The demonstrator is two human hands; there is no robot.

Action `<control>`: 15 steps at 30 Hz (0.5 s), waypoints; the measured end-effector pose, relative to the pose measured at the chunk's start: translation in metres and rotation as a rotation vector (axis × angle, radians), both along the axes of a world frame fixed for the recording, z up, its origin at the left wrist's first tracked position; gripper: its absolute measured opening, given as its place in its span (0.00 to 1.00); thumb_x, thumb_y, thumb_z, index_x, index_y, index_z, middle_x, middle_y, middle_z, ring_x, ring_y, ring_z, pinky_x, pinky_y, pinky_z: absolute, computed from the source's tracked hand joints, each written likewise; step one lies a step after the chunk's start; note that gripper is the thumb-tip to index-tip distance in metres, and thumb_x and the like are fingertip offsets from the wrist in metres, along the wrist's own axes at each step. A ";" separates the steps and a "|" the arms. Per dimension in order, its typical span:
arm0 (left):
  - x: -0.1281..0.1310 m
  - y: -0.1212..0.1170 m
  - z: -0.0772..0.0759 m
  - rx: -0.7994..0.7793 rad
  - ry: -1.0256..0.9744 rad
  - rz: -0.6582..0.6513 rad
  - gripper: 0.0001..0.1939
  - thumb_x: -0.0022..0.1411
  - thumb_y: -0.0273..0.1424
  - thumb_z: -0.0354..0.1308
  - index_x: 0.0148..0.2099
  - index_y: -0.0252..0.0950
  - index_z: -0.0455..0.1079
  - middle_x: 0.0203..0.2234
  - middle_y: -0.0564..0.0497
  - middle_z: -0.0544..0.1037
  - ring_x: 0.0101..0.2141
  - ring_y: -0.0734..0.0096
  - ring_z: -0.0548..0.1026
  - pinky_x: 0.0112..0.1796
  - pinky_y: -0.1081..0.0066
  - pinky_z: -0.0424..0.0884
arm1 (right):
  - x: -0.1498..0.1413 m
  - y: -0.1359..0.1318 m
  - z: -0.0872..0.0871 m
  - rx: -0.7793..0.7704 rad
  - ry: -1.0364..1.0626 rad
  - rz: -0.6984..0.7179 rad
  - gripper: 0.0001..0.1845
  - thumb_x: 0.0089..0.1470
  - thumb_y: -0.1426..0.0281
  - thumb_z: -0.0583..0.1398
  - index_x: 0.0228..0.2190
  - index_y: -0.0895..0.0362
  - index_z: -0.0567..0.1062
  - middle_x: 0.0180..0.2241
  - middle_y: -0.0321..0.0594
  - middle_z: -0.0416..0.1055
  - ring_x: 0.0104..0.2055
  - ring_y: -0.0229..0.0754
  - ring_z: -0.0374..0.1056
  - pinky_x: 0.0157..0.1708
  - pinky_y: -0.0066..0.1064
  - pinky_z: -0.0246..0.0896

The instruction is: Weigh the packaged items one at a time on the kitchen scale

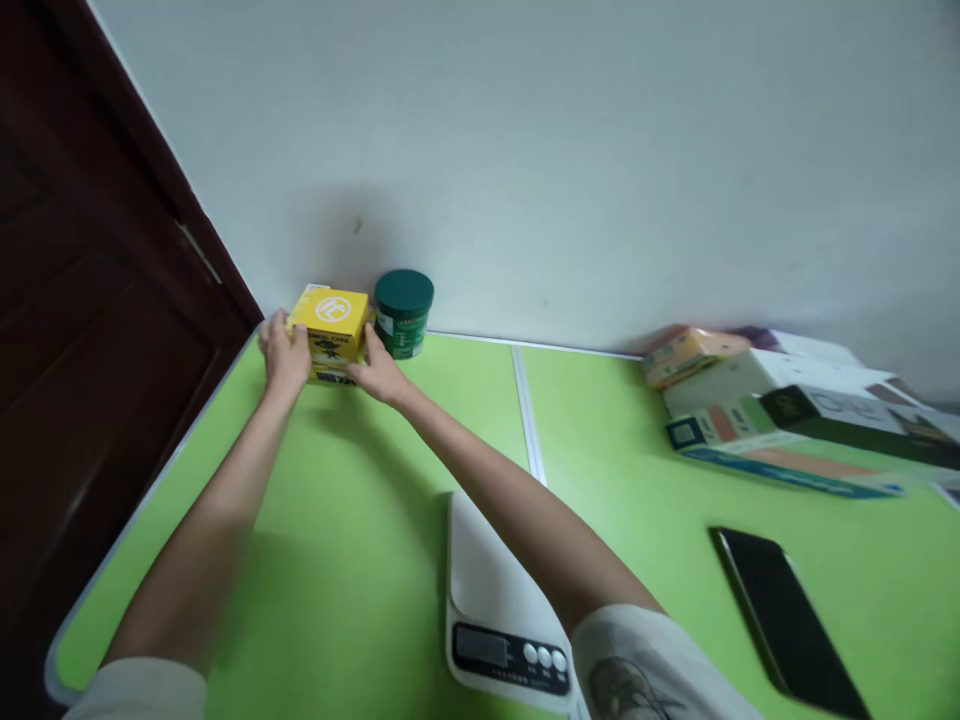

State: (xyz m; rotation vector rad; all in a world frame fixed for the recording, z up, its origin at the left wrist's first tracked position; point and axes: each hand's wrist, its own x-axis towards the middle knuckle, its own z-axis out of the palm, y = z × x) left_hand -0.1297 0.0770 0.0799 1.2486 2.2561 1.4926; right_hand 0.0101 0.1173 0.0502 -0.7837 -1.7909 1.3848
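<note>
A yellow box (pixel 334 315) with a white round logo on top stands near the wall, at the far left of the green table. Beneath it shows another box edge (pixel 330 376), mostly hidden. My left hand (pixel 285 352) grips the yellow box by its left side, and my right hand (pixel 380 370) presses against its right side. Right beside the box is a green tub (pixel 405 315) with a dark green lid, close to my right fingers. My right forearm passes over a white kitchen scale (pixel 480 570) and covers part of it.
Several cartons (pixel 780 400) lie piled at the back right against the wall. A black phone (pixel 784 620) lies at the front right. A white seam (pixel 527 410) crosses the green table (pixel 322 560). A dark door (pixel 82 300) stands to the left.
</note>
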 end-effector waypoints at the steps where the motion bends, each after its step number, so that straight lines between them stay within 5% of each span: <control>1: 0.009 -0.010 0.001 0.028 0.044 0.006 0.24 0.60 0.26 0.52 0.59 0.31 0.63 0.56 0.37 0.65 0.60 0.55 0.58 0.61 0.55 0.50 | 0.012 -0.004 0.003 -0.037 -0.020 0.000 0.51 0.40 0.73 0.61 0.63 0.68 0.46 0.67 0.54 0.44 0.69 0.55 0.41 0.66 0.48 0.39; 6: 0.079 -0.072 -0.010 0.147 0.180 -0.323 0.19 0.65 0.34 0.48 0.56 0.37 0.66 0.53 0.41 0.64 0.57 0.58 0.62 0.58 0.58 0.58 | 0.122 -0.049 0.023 -0.233 0.046 0.058 0.46 0.42 0.72 0.60 0.63 0.52 0.53 0.67 0.40 0.49 0.68 0.50 0.46 0.64 0.50 0.45; 11: 0.155 -0.117 -0.025 -0.096 0.035 -0.698 0.18 0.67 0.38 0.44 0.49 0.37 0.71 0.51 0.43 0.68 0.56 0.59 0.64 0.58 0.57 0.58 | 0.244 -0.123 0.032 -0.363 0.115 0.024 0.29 0.47 0.69 0.61 0.53 0.47 0.69 0.58 0.37 0.67 0.62 0.49 0.60 0.62 0.51 0.51; 15: 0.207 -0.134 -0.015 -0.231 -0.133 -0.951 0.19 0.68 0.37 0.42 0.49 0.37 0.71 0.53 0.43 0.70 0.57 0.62 0.64 0.59 0.58 0.57 | 0.296 -0.171 0.022 -0.451 0.137 0.022 0.25 0.50 0.64 0.63 0.51 0.48 0.72 0.55 0.40 0.71 0.59 0.50 0.64 0.61 0.51 0.53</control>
